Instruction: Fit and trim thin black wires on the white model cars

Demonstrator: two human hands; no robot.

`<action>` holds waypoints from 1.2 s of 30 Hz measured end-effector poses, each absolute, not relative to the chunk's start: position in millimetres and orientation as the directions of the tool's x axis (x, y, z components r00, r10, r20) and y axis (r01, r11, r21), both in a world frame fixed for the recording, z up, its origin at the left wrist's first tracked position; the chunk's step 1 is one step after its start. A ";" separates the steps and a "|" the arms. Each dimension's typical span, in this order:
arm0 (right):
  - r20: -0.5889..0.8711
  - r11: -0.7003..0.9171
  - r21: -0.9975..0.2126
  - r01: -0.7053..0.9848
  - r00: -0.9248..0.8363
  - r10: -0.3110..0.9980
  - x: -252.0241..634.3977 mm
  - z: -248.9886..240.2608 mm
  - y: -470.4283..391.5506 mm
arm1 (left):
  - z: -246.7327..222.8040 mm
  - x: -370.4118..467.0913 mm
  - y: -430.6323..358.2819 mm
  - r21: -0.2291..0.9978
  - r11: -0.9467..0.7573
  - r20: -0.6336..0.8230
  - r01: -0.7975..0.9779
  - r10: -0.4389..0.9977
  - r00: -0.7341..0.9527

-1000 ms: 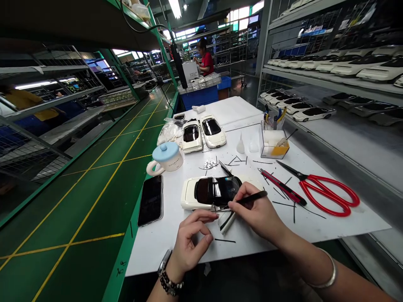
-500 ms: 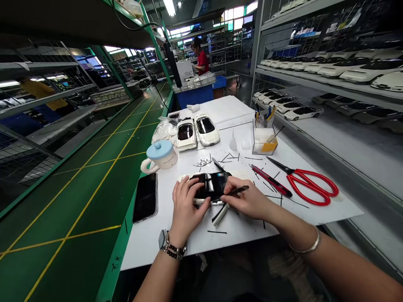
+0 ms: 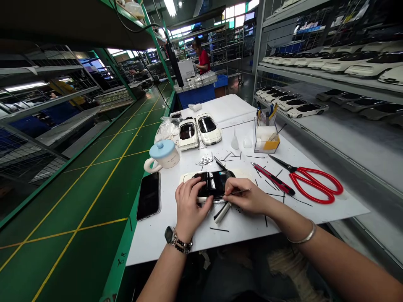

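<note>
A model car (image 3: 217, 181) with a white body and glossy black top lies sideways on the white table (image 3: 195, 237). My left hand (image 3: 191, 205) rests on its left part, fingers over the black top and thumb at the near side. In my right hand (image 3: 242, 195) is a thin dark tool (image 3: 244, 191), pinched between thumb and fingers, its end at the car's near edge. What the tip touches is hidden by the fingers. Just below the car lie a white rod-like piece (image 3: 224, 213) and a black strip.
Red scissors (image 3: 315, 182), a red cutter (image 3: 273, 178) and black strips lie right. Left are a phone (image 3: 149, 196) and a lidded mug (image 3: 163, 154). Two white model cars (image 3: 208, 129) and a clear box (image 3: 266, 140) stand behind. A person (image 3: 203, 58) works farther back.
The dark tool in my right hand has turned and now looks thinner and flatter. My left hand stays on the car; the whole view has shifted slightly.
</note>
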State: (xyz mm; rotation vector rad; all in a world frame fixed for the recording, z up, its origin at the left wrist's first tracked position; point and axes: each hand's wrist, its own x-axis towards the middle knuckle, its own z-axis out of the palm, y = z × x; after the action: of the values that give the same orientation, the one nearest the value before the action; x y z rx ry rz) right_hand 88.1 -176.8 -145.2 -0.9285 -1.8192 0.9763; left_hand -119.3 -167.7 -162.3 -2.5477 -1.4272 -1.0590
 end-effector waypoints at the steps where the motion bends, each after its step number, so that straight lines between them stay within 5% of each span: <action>1: 0.335 0.426 -0.881 0.206 -0.364 0.869 88.3 -146.2 -176.9 | -162.3 -119.3 -167.8 0.284 -0.577 0.577 0.766 0.741 0.344; 36: 0.423 0.515 -0.834 0.196 -0.373 0.826 89.3 -152.1 -175.7 | -162.4 -119.4 -169.1 0.285 -0.570 0.573 0.770 0.746 0.339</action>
State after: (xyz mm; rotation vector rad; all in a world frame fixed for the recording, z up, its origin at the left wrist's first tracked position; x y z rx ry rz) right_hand 89.3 -175.7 -152.1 -0.8460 -1.8565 0.8796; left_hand -119.4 -169.1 -162.4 -2.5410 -1.4389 -1.0562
